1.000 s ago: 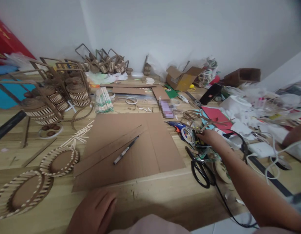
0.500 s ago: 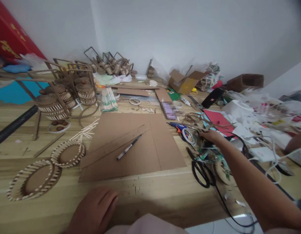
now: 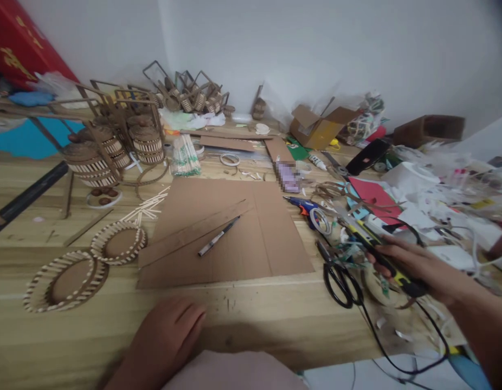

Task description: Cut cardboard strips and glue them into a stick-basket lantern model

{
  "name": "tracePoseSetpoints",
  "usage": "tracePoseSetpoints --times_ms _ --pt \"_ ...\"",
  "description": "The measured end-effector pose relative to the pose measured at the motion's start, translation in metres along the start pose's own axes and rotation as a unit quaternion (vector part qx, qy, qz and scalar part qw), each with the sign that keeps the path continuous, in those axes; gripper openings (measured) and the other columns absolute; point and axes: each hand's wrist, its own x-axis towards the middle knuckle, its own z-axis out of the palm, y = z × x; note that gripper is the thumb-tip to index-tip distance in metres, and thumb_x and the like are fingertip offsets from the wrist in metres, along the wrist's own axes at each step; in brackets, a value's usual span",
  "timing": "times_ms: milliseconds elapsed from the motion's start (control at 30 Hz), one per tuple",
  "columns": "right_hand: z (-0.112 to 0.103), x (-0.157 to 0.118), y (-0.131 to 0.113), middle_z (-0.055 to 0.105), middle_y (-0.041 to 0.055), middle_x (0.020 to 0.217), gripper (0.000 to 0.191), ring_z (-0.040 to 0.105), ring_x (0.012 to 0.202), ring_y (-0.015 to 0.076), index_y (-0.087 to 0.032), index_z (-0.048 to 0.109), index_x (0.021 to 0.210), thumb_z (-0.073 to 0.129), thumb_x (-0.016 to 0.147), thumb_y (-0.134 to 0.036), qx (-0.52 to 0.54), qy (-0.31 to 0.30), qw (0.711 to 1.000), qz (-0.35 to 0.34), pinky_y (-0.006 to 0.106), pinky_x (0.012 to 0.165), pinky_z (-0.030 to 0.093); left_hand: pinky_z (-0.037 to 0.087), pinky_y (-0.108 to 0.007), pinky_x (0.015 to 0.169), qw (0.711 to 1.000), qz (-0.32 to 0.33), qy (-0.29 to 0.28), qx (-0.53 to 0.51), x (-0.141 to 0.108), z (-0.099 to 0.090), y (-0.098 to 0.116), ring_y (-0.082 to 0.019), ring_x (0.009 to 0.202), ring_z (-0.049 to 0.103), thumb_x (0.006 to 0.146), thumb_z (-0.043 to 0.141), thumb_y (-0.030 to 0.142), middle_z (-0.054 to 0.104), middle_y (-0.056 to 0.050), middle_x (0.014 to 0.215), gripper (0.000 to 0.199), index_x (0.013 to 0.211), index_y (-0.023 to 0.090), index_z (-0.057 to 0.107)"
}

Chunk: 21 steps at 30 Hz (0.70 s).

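Observation:
My right hand [image 3: 409, 265] is closed around a yellow-and-black utility knife [image 3: 397, 275], held above the clutter on the right with its front end pointing to the far left. My left hand [image 3: 172, 327] rests at the table's near edge, fingers together and curled under, with nothing visible in it. Between the hands and a little farther off lies a flat cardboard sheet [image 3: 230, 271]. A cardboard strip [image 3: 186, 236] and a pen [image 3: 218, 236] lie across it. Black-handled scissors [image 3: 342, 284] and a blue glue gun [image 3: 302, 203] lie left of the knife.
Two oval stick-walled frames [image 3: 66, 281] lie at the left, near loose pale sticks [image 3: 147, 206]. Lidded baskets [image 3: 90, 165] with tall handles stand behind them. An open carton [image 3: 326, 127] is at the back. A black cable [image 3: 377, 336] hangs over the right front edge.
My right hand has lifted from the clutter and come back toward me and rightward, now with the utility knife showing in its grip. My left hand stays at the near edge. The view has shifted slightly.

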Motion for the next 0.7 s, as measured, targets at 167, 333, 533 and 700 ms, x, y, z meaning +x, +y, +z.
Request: tracePoseSetpoints --times_ms 167,333,533,700 --pt "0.092 -0.007 -0.017 0.055 -0.0015 0.058 0.049 0.043 0.041 0.0101 -0.023 0.059 0.075 0.073 0.067 -0.069 0.142 -0.113 0.982 0.053 0.025 0.037 0.038 0.044 -0.028 0.062 0.999 -0.011 -0.037 0.004 0.005 -0.004 0.007 -0.016 0.065 0.060 0.104 0.031 0.022 0.068 -0.001 0.071 0.042 0.081 0.020 0.066" --pt "0.140 -0.010 -0.022 0.055 -0.0015 0.062 0.043 0.046 0.045 0.0102 -0.021 0.059 0.078 0.070 0.075 -0.062 0.147 -0.211 0.966 0.014 0.024 0.040 0.037 0.043 -0.029 0.066 0.998 -0.046 -0.052 0.001 0.000 -0.008 0.009 -0.017 0.069 0.057 0.103 0.037 0.021 0.066 -0.001 0.073 0.034 0.083 0.018 0.065" --pt "0.153 -0.011 -0.031 0.058 0.0007 0.076 0.034 0.050 0.055 0.0112 -0.020 0.059 0.094 0.071 0.079 -0.049 0.175 -0.311 0.934 0.012 0.026 0.049 0.041 0.050 -0.038 0.089 0.991 -0.078 -0.097 0.056 0.005 -0.005 -0.005 -0.022 0.101 0.058 0.100 0.044 0.024 0.066 -0.009 0.108 0.023 0.105 0.017 0.065" --pt "0.153 -0.010 -0.026 0.060 0.0019 0.086 0.046 0.055 0.065 0.0132 -0.022 0.056 0.116 0.074 0.077 -0.040 0.197 -0.349 0.915 0.036 0.029 0.060 0.046 0.040 -0.055 0.107 0.980 -0.085 -0.134 0.121 0.021 0.014 -0.023 -0.037 0.135 0.040 0.094 0.061 0.033 0.040 -0.020 0.151 0.052 0.142 0.017 0.047"
